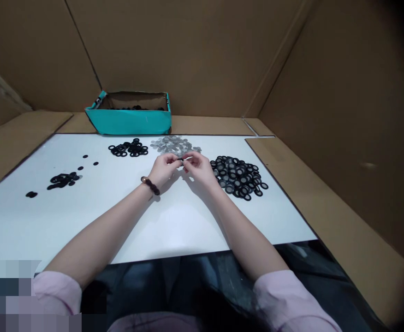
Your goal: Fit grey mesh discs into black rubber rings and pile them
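My left hand and my right hand meet over the white board, fingertips pinched together. Between them is a small black ring, mostly covered by the fingers. Just beyond my hands lies a heap of grey, translucent discs. Right of my right hand is a large pile of black rings with grey centres. Farther left sits a smaller pile of black rings with open centres.
A teal box holding dark pieces stands behind the board. On the left lie a small black heap, several loose black discs and a dark clump. Cardboard walls enclose the back and sides.
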Tool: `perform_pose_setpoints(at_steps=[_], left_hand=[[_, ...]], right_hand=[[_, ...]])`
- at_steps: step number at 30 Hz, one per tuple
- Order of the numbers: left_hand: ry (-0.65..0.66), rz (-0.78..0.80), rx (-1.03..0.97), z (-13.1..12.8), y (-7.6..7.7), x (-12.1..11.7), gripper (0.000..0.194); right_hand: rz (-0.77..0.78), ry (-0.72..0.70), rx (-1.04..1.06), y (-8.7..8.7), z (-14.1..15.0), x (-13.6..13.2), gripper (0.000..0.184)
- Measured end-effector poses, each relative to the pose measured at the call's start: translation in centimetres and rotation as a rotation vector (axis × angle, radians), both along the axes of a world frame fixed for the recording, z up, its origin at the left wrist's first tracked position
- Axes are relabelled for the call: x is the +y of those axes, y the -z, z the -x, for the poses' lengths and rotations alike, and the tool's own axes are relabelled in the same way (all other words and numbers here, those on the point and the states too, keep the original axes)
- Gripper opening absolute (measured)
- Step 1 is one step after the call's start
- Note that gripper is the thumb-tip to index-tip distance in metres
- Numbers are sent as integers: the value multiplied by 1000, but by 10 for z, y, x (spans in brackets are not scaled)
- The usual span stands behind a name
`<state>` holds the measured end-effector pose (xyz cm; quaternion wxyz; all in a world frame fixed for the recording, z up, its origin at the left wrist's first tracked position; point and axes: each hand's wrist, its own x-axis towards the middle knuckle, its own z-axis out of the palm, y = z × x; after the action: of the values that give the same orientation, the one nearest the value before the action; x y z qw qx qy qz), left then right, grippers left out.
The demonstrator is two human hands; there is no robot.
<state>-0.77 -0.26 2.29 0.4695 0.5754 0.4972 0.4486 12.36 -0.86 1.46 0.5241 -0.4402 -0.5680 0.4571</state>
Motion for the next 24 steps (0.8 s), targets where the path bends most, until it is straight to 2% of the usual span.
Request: perform_pose_setpoints(at_steps=[3, 6, 9, 12, 14, 18, 20, 24], left_hand=[[45, 3, 17, 4, 2, 2, 9], [183, 91, 30, 5, 1, 0, 11], [282, 237, -146, 0, 1, -4, 21], [176, 278, -322, -5, 3, -5, 26], [128, 263, -356, -5, 5, -4, 23], [289, 308, -302, -1, 7, -2, 16], [324, 329, -279, 0, 7, -2, 16], [153, 250, -313, -4, 10, -1, 22]], right_hand=[[36, -47, 8, 2, -2, -1, 16], [93, -139, -86, 1, -11, 1, 11], [99, -185, -184, -2, -16, 2, 10], [70, -146, -161, -4, -13, 1, 15], [78, -154, -136, -5, -11, 0, 19], [135, -213, -193, -4, -13, 1, 20], [145, -212, -204, -1, -13, 2, 19], [131, -51, -140, 7, -5, 2, 16]])
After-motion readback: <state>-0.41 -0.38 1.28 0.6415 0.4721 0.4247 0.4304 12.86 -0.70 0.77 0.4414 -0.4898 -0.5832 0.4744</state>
